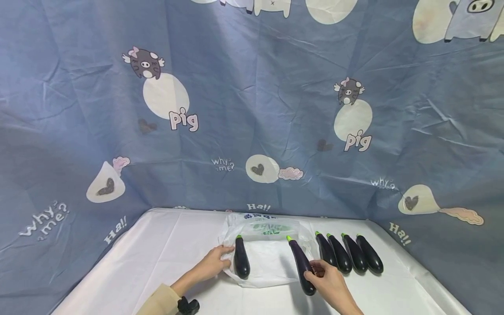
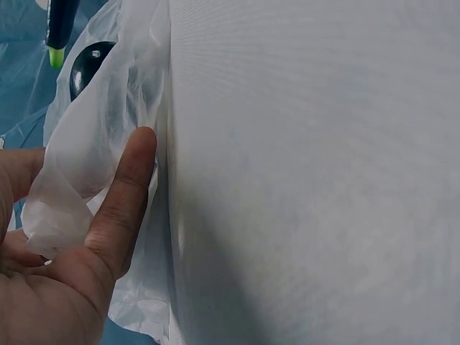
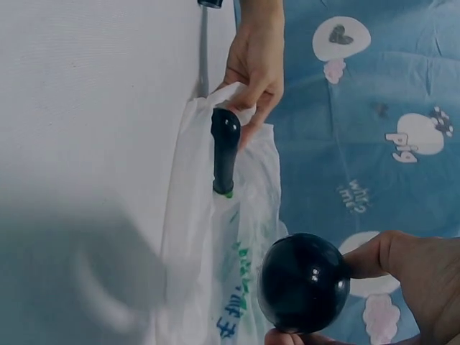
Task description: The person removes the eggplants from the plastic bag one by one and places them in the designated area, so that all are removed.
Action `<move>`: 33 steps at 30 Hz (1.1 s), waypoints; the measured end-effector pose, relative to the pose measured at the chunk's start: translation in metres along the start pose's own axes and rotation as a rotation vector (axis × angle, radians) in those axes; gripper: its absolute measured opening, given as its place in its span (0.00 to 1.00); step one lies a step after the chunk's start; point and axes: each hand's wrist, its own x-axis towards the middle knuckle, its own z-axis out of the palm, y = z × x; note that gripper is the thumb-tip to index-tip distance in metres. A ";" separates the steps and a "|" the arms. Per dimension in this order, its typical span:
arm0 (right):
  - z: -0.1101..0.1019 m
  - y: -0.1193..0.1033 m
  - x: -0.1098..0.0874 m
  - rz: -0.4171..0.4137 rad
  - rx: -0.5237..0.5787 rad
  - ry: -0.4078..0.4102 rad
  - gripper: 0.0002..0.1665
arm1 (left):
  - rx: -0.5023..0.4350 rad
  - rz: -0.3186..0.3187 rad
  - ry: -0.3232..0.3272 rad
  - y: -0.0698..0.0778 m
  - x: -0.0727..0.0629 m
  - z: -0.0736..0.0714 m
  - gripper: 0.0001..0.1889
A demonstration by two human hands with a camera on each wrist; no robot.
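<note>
A white translucent plastic bag (image 1: 267, 267) with green and blue print lies on the table. My left hand (image 1: 214, 264) pinches its left edge, and the left wrist view shows the film between thumb and fingers (image 2: 122, 205). Beside those fingers, a dark purple eggplant (image 1: 241, 259) with a green stem lies on the bag's left part. My right hand (image 1: 330, 280) grips a second eggplant (image 1: 301, 265) by its thick lower half, stem pointing away over the bag's right side. That eggplant's round end (image 3: 302, 282) faces the right wrist camera.
Several more eggplants (image 1: 370, 255) lie side by side to the right of the bag. A white cloth (image 1: 165, 245) covers the table. Blue patterned fabric (image 1: 236, 109) rises behind it. A black strap (image 1: 188, 306) is around the left wrist.
</note>
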 end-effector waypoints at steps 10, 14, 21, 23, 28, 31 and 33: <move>-0.013 0.009 -0.007 0.038 -0.007 0.017 0.27 | 0.006 0.006 0.009 -0.004 0.000 0.002 0.30; -0.017 0.013 -0.009 0.064 -0.026 0.002 0.28 | -0.003 -0.004 0.005 -0.005 0.001 0.002 0.30; -0.025 0.022 -0.010 0.110 -0.065 -0.011 0.30 | -0.002 0.006 0.011 -0.005 0.000 0.002 0.30; -0.028 0.025 -0.010 0.112 -0.068 -0.008 0.31 | 0.002 0.010 0.016 -0.005 0.000 0.002 0.30; -0.035 0.034 -0.012 0.114 -0.070 0.001 0.31 | 0.003 0.010 0.019 -0.003 -0.001 0.001 0.30; -0.039 0.040 -0.013 0.122 -0.076 0.008 0.31 | 0.000 0.000 0.017 -0.002 0.000 -0.001 0.31; -0.041 0.044 -0.015 0.128 -0.083 0.009 0.31 | -0.002 -0.007 0.015 -0.002 0.001 -0.001 0.31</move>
